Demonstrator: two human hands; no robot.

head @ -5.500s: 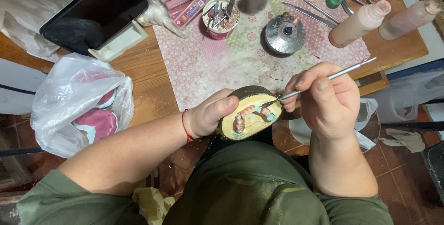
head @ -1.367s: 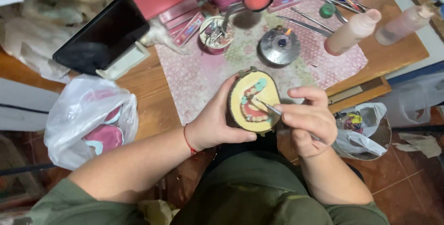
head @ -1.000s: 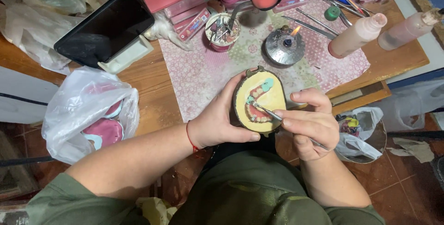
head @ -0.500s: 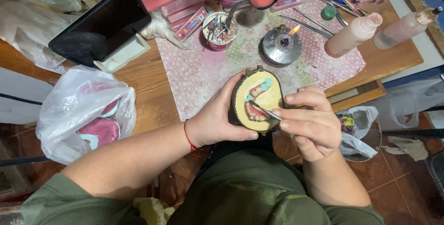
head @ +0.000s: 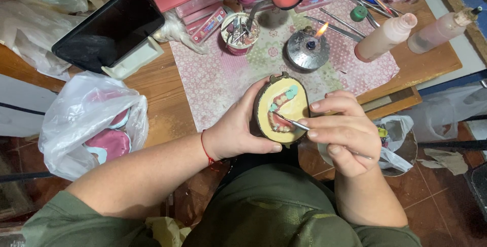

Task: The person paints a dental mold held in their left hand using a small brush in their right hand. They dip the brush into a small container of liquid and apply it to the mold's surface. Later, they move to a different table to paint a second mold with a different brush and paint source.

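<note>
My left hand (head: 238, 130) cups an oval dental flask (head: 282, 109) from its left side and holds it over my lap at the table's front edge. The flask's yellow plaster face shows a pink arch with teeth and teal patches. My right hand (head: 345, 133) pinches a thin metal carving tool (head: 294, 123) like a pen. Its tip touches the pink arch near the teeth.
A lit metal spirit burner (head: 307, 49) stands on the floral mat (head: 218, 74) just beyond the flask. A cup of tools (head: 240, 33), two squeeze bottles (head: 385, 36), pink boxes, a dark tablet (head: 109, 28) and a plastic bag (head: 94, 122) crowd the wooden table.
Since five seconds ago the flask has turned upright to face me, and the tool has come down from the right onto the pink arch. In the last second little has moved.
</note>
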